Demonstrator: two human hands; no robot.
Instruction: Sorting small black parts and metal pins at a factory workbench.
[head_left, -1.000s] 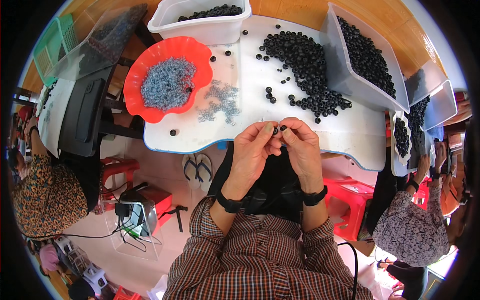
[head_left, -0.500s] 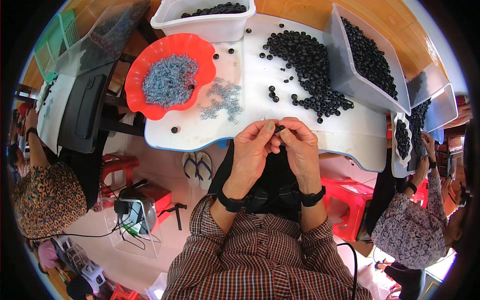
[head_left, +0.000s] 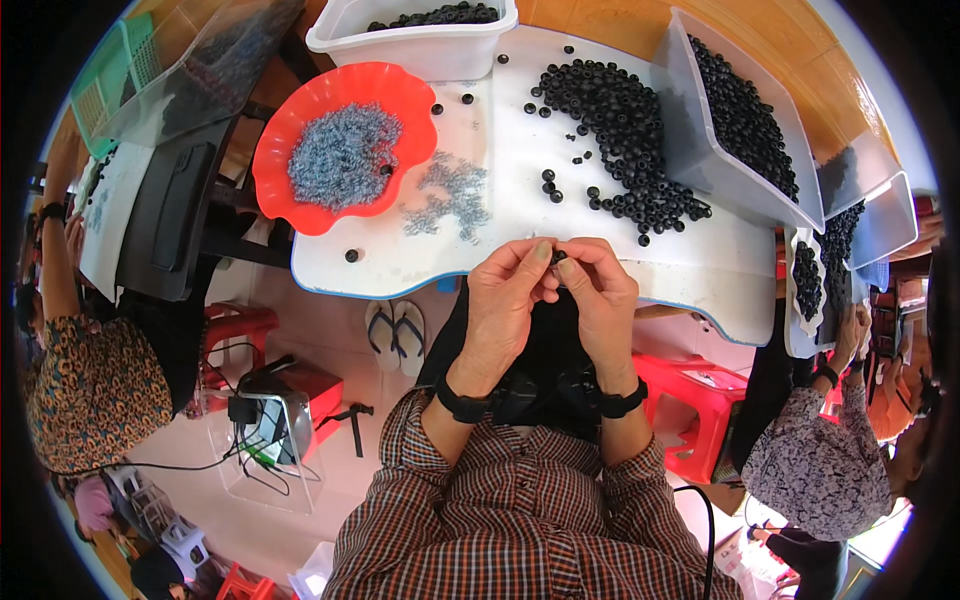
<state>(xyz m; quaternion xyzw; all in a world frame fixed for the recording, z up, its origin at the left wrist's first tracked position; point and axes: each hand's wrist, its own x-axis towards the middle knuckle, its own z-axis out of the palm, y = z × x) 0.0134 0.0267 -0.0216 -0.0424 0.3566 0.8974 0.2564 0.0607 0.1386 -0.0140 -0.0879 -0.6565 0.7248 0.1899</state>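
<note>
Over the table's near edge, my left hand and my right hand meet at the fingertips. Thumbs and forefingers of both are closed on a small black round part, mostly covered by the fingers. Just beyond lies a heap of similar black round parts on the white tabletop. To the left, a red scalloped bowl holds many tiny grey-blue pieces, too small to name. More of these grey-blue pieces are scattered beside the bowl.
A white tub and a clear bin with black parts stand at the table's back and right. Co-workers sit left and right. Red stools and flip-flops are on the floor.
My hands stay together at almost the same place, and the fingers have shifted slightly round the black part. The view has moved a little. The co-workers' arms on both sides have moved.
</note>
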